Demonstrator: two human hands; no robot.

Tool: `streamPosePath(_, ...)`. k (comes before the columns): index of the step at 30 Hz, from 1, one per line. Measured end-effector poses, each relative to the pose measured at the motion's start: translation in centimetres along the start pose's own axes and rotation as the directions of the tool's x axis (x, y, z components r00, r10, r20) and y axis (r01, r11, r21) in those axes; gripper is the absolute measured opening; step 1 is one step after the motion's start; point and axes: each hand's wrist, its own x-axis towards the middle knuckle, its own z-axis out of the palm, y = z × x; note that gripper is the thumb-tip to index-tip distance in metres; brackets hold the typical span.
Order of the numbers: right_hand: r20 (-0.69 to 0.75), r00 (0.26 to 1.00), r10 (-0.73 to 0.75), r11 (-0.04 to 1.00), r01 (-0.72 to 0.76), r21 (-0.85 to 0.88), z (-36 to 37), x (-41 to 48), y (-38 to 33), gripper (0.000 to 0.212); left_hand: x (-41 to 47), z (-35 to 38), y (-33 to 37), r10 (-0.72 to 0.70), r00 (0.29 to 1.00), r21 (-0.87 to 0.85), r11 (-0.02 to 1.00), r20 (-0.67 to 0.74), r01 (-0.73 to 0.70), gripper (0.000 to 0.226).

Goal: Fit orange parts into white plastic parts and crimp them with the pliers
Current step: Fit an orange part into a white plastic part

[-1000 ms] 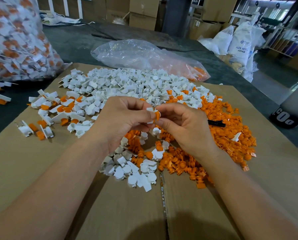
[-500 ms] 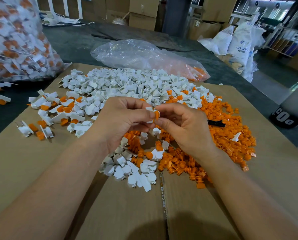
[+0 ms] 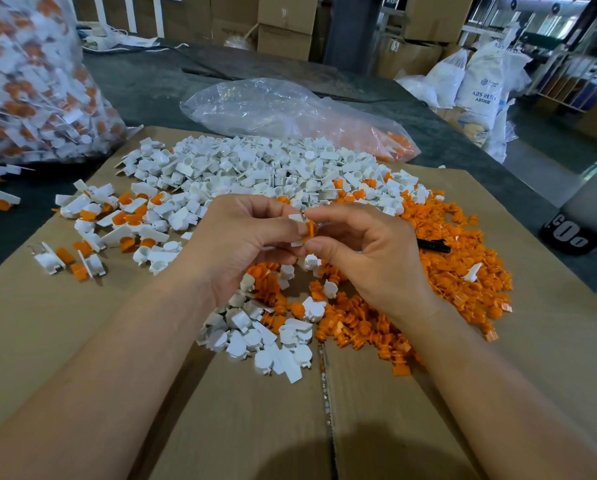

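Almost no movement since 1 s ago; right hand (image 3: 369,258) fingertips crept slightly left. Left hand (image 3: 241,244) pinches white part (image 3: 295,218), right hand pinches orange part (image 3: 311,228) pressed against it, above piles on cardboard (image 3: 82,323). Black tool (image 3: 433,244) lies on orange pile (image 3: 463,275).

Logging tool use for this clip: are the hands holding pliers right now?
No, the left hand and right hand pinch a white part and orange part between them.

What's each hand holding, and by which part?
Left hand pinches a white part by its body; right hand pinches an orange part by its edge, against it.
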Motion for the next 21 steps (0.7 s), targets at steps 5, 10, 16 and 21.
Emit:
streamPosePath(5, 0.003, 1.000, 0.020, 1.000, -0.020, 0.014, -0.03, -0.01, 0.10, 0.032, 0.02, 0.03, -0.05, -0.001, 1.000, 0.007, 1.000, 0.004, 0.001, 0.012)
streamPosePath(10, 0.008, 0.999, 0.032, 0.999, -0.032, 0.024, -0.06, -0.02, 0.14, 0.030, 0.04, 0.03, -0.09, 0.001, 1.000, 0.009, 1.000, 0.004, -0.001, 0.009)
streamPosePath(16, -0.007, 0.999, 0.048, 0.999, -0.048, 0.010, -0.04, -0.04, 0.34, 0.036, -0.02, -0.01, -0.08, 0.000, 1.000, 0.022, 1.000, 0.002, 0.000, 0.008)
streamPosePath(21, -0.027, 0.997, 0.067, 0.998, -0.066, 0.016, -0.04, -0.03, 0.37, 0.035, -0.04, -0.07, 0.01, 0.000, 1.000, 0.023, 1.000, 0.003, 0.000, 0.009)
